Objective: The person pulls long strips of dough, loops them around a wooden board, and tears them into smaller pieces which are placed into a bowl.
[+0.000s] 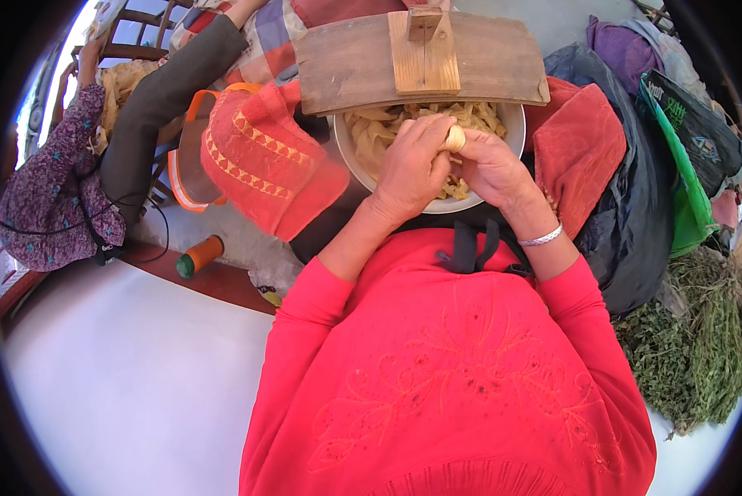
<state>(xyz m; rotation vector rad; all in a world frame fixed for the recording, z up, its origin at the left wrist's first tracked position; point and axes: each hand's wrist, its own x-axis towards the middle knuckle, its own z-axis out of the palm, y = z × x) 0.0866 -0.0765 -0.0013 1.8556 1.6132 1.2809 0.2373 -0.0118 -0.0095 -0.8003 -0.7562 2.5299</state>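
Observation:
Over a round metal basin [518,131] in front of me, my two hands meet around a small pale-yellow wrapped bundle [455,138]. My left hand [411,162] has its fingers curled against the bundle's left side. The fingertips of my right hand [492,164] pinch it from the right and below. Pale, leaf-like strips [371,133] fill the basin, partly hidden by my hands. A wooden board [346,65] with an upright wooden block [423,25] lies across the basin's far side.
Red cloths lie either side of the basin, the left one patterned [265,158]. An orange thread spool [202,255] lies at left, near another person's dark sleeve [160,105]. Black plastic [625,204], a green-edged bag [687,142] and dried green plants [693,341] are at right.

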